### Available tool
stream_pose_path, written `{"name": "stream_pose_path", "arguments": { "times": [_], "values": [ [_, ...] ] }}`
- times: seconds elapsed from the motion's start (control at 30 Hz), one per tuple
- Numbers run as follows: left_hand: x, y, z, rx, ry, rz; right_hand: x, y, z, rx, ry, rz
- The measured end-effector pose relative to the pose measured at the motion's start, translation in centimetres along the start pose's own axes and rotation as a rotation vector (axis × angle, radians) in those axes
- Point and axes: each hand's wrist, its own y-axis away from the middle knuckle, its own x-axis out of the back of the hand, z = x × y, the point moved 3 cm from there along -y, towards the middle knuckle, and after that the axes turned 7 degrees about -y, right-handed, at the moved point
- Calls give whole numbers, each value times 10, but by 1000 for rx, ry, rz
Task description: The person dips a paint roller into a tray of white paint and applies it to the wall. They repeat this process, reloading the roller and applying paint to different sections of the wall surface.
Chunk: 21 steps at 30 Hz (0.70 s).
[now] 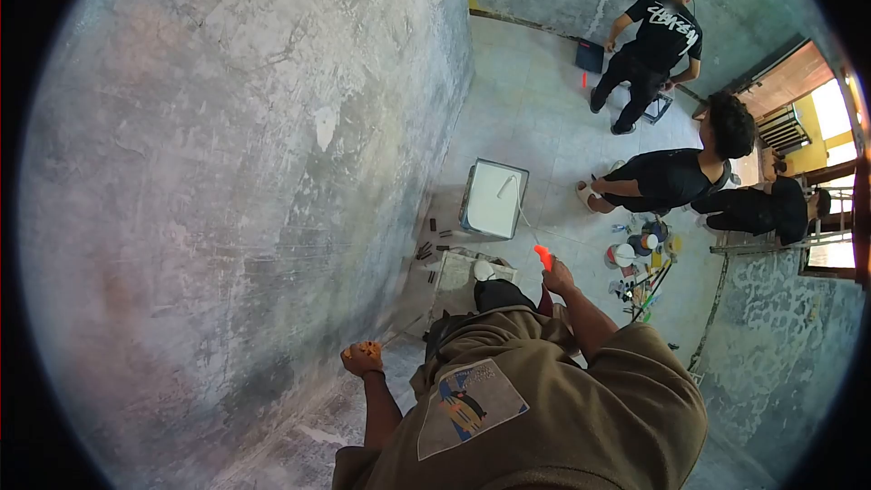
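My right hand is closed around a bright orange handle in front of my body. From it a thin, bent rod reaches over a rectangular container with a dark rim and a white surface inside; it looks like a paint roller frame. Out to the left, beside the wall, my left hand is closed around something yellow-orange, largely covered by the fingers. A thin rod runs from that hand toward my body. What kind of tool it is cannot be made out.
A rough grey wall rises close on my left. Small dark pieces lie by its foot. To my right, paint pots and long-handled tools crowd the floor. Three people are farther off, near a window.
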Motion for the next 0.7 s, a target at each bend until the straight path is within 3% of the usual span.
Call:
{"name": "stream_pose_path", "arguments": {
  "times": [0.23,0.3,0.43,0.5,0.7],
  "values": [
    [-4,-18,-9,76,142,52,23,4,-15,98,-137,55],
    [-5,-39,-15,174,303,-79,43,16,-29,-209,-517,-88],
    [-15,-63,3,224,487,-126,72,19,-19,-247,-610,-160],
    [-23,-58,30,349,673,-241,96,34,-35,-231,-619,-157],
    [-27,-69,83,291,742,-252,159,83,-98,-21,-576,-166]
  ]
}}
